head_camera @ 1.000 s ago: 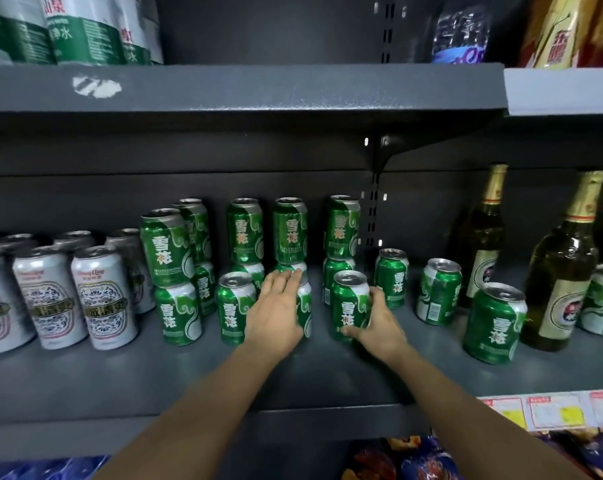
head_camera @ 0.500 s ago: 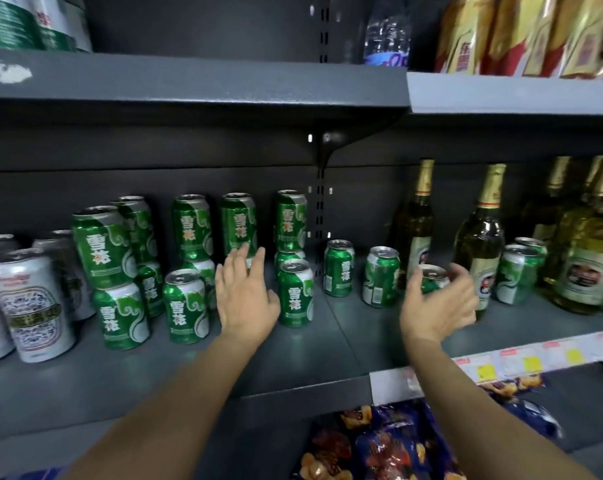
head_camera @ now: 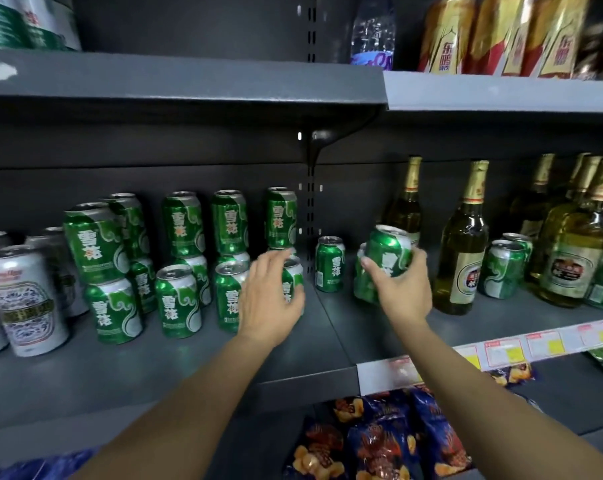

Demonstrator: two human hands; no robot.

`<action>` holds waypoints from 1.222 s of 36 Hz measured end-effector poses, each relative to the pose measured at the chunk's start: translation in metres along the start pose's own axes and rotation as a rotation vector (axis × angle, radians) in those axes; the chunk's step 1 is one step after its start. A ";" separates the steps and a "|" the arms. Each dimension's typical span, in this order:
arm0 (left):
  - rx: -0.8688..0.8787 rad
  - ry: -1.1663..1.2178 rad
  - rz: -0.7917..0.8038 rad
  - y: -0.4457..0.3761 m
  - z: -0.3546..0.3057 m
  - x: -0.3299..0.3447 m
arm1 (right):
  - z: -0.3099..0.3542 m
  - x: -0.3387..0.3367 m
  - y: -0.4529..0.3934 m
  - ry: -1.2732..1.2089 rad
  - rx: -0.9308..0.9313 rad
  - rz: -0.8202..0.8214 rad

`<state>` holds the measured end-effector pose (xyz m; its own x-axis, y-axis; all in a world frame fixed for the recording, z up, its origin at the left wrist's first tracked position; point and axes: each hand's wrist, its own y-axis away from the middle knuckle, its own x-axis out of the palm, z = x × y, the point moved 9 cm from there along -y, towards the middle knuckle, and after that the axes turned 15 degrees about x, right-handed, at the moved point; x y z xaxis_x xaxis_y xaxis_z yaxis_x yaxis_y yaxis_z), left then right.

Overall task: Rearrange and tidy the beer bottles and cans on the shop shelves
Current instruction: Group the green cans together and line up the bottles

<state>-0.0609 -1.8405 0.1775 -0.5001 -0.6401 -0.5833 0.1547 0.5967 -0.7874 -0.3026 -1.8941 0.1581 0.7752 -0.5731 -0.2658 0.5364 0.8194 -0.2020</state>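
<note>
Head view: the right hand (head_camera: 402, 292) grips a tilted green can (head_camera: 388, 251) off the shelf (head_camera: 327, 341), so level it (gently) beside the can (head_camera: 290, 282) under the loosely open left hand (head_camera: 270, 299).

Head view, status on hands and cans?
Right hand gripping a tilted green beer can, lifted. Left hand open against front-row green can. Glass beer bottle close right.
</note>
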 end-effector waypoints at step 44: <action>-0.674 0.264 -0.107 0.091 0.192 -0.055 | 0.169 0.230 0.166 0.111 -0.183 0.560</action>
<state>0.1441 -1.8436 0.0994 -0.6854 -0.6240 -0.3755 -0.4217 0.7604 -0.4939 0.0207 -1.8872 0.2223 0.8788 -0.0603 -0.4733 -0.0179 0.9871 -0.1592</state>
